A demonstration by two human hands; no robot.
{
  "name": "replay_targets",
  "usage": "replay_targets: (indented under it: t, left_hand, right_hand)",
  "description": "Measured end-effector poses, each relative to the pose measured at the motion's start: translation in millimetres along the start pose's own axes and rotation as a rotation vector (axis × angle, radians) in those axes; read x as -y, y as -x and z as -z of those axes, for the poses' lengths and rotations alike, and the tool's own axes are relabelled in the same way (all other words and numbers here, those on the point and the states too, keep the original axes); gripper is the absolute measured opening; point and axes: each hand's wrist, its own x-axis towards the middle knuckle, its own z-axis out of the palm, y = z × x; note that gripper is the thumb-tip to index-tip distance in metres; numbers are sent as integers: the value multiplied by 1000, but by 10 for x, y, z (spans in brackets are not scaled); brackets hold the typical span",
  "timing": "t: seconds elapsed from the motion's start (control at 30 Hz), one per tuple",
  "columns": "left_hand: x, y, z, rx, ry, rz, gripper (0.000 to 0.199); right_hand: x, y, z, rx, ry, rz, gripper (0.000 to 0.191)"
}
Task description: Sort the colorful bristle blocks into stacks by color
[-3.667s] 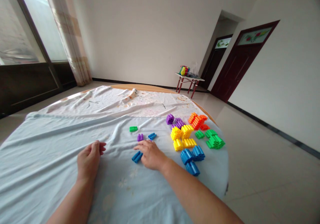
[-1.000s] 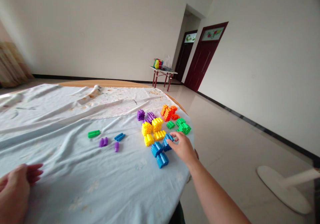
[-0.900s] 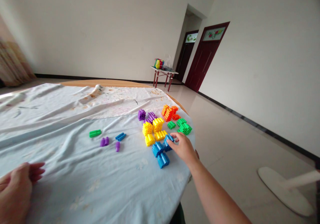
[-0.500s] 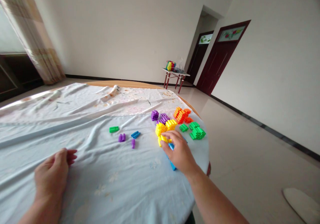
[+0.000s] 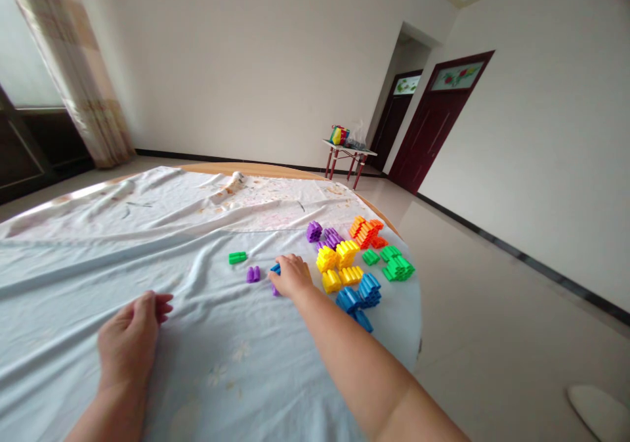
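Note:
My right hand [image 5: 294, 276] reaches over the middle group of small plastic blocks, thumb and fingers closed about a blue block [image 5: 275, 268]. Partly covered by that hand is a single purple block [image 5: 274, 290]. To its left lie a double purple block [image 5: 252, 274] and a green block [image 5: 237, 257]. My left hand [image 5: 135, 327] rests on the cloth at the left, fingers loosely bent and slightly apart, with nothing seen in them. Right of my right hand are groups of yellow blocks [image 5: 347, 254], blue blocks [image 5: 369, 289] and purple blocks [image 5: 314, 232].
Orange blocks [image 5: 365, 232] and green blocks [image 5: 399, 266] sit near the round table's right edge. A wrinkled light-blue cloth [image 5: 197, 363] covers the table. Further back, a small side table [image 5: 350, 148] holds a colourful bag [image 5: 338, 134] and a clear plastic bag.
My right hand has moved left from the yellow blocks to the blue block in the middle group, uncovering the yellow and blue groups. My left hand stays on the cloth; the view has shifted slightly.

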Motion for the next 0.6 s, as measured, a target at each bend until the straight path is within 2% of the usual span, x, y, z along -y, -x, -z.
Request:
replay_targets:
  t: [0.07,0.13,0.23,0.33,0.4,0.47,0.6]
  left_hand:
    - [3,-3,6,19,12,-4,32]
    - [6,-5,12,30,18,-11,33]
    - [19,-8,18,49,16,-17,34]
    - [40,-11,25,64,9,-20,34]
    - [51,-13,29,70,6,-22,35]
    - [57,-13,30,77,2,-26,36]
    - [61,-6,32,82,-21,-48,39]
  right_hand:
    - [-7,-33,-32,24,10,-10,30]
    - [-16,-31,-57,44,-8,55,27]
    - [-28,14,-63,83,-68,246,26]
    - [-32,61,-24,200,-144,471,34]
    - [-17,58,13,261,-191,541,38]
    - [23,11,36,210,-236,519,36]
    - [188,-213,-17,2,-238,385,31]
